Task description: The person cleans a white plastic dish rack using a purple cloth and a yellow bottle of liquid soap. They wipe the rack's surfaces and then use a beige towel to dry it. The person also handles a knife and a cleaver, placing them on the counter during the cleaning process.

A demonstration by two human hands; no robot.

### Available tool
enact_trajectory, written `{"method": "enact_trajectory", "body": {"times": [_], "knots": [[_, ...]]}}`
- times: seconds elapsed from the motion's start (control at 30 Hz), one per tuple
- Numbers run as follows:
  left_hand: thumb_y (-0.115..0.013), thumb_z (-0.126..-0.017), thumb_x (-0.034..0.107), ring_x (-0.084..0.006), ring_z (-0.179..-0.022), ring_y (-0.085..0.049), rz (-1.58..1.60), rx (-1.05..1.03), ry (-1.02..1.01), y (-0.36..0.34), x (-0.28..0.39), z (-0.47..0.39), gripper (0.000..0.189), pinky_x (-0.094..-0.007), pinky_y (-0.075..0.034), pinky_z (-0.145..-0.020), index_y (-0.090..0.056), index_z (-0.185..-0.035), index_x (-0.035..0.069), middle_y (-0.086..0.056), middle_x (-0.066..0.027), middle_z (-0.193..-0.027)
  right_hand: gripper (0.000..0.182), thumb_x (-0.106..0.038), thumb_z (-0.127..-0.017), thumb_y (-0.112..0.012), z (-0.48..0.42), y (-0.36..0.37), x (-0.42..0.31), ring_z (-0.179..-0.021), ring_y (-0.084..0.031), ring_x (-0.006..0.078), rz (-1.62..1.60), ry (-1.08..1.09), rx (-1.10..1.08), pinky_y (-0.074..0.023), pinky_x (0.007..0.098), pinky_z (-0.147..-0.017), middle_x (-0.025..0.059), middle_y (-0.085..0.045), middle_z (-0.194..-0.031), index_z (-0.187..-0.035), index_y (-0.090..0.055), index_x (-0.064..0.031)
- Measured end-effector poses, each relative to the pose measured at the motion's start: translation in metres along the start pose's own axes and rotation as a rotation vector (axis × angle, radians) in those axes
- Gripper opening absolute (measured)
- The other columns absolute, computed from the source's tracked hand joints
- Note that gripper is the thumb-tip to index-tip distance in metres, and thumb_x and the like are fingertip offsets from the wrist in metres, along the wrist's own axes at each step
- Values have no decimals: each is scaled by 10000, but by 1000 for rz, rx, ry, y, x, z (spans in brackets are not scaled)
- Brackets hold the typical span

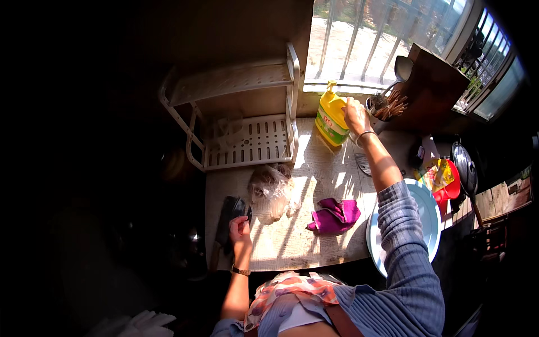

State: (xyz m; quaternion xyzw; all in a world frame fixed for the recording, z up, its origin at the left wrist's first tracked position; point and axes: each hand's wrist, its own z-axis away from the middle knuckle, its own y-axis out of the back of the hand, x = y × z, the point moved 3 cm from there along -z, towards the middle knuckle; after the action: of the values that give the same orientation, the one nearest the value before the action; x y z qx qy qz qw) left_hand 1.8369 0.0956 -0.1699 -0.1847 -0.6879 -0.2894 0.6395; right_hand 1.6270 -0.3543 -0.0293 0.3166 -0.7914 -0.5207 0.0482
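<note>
My right hand (357, 117) is closed around the handle side of a yellow plastic pump jug (330, 120). The jug has a green label with writing and stands at the back of the worktop (265, 248), below the window. My left hand (240, 231) is at the worktop's left side with its fingers curled, over or against a dark cleaver-like blade (225, 217) in shadow. Whether it grips anything there I cannot tell. A crumpled magenta cloth (336, 217) lies between my arms. Behind my left hand sits a clear plastic bag (273, 189) with something brownish inside.
A white two-tier rack (248, 158) stands at the back left. To the right are a light-blue basin (429, 210), a red container (450, 187) with a yellow packet (438, 173), and a pot lid (463, 168). A holder of chopsticks (389, 107) leans near a wooden board (433, 88).
</note>
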Motion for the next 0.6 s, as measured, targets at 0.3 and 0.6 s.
{"method": "enact_trajectory", "body": {"times": [0.3, 0.6], "knots": [[-519, -856, -10, -118, -863, -558, 152, -14, 79, 8, -14, 31, 134, -237, -467, -782, -578, -976, 3, -534, -49, -1001, 435, -382, -811, -587, 24, -2, -14, -856, -633, 394, -341, -482, 84, -500, 438, -755, 232, -653, -881, -990, -626, 13], [-560, -835, 6, -167, -895, -554, -52, -78, -35, -1, -15, 30, 157, -269, -451, -733, -587, -985, 44, -574, -62, -1001, 442, -440, -831, -567, 1, -1, 3, -786, -638, 371, -97, -475, 144, -495, 447, -659, 204, -644, -837, -941, -588, -13]]}}
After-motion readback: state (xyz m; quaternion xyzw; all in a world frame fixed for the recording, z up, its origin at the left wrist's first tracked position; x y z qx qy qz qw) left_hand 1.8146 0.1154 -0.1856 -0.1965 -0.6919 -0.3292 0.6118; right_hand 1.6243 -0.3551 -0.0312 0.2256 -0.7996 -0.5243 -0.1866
